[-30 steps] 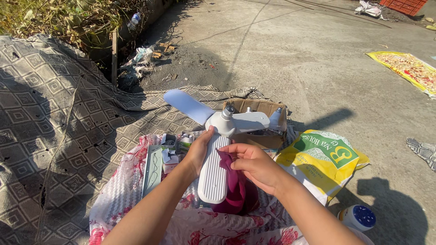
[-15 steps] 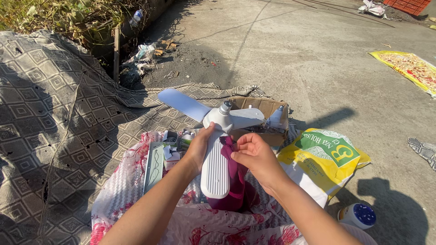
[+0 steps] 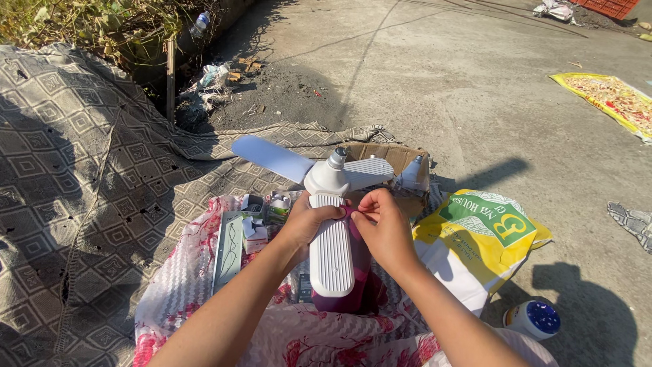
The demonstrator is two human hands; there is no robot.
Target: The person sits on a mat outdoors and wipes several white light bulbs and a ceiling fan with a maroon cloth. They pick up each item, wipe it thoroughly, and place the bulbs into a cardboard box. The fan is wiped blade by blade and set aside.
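Concrete ground (image 3: 475, 102) lies open beyond the patterned mat's (image 3: 81, 170) edge; our hands, left (image 3: 305, 221) and right (image 3: 387, 228), grip the white folding-blade lamp (image 3: 333, 231) and magenta cloth (image 3: 360, 261).

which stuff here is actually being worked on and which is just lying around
In hand:
- white folding-blade lamp, gripped by the left hand
- magenta cloth, pinched by the right hand against the lamp

Lying about:
- cardboard box
- yellow sack
- small cartons
- white jar with a blue lid
- patterned mat
- floral cloth
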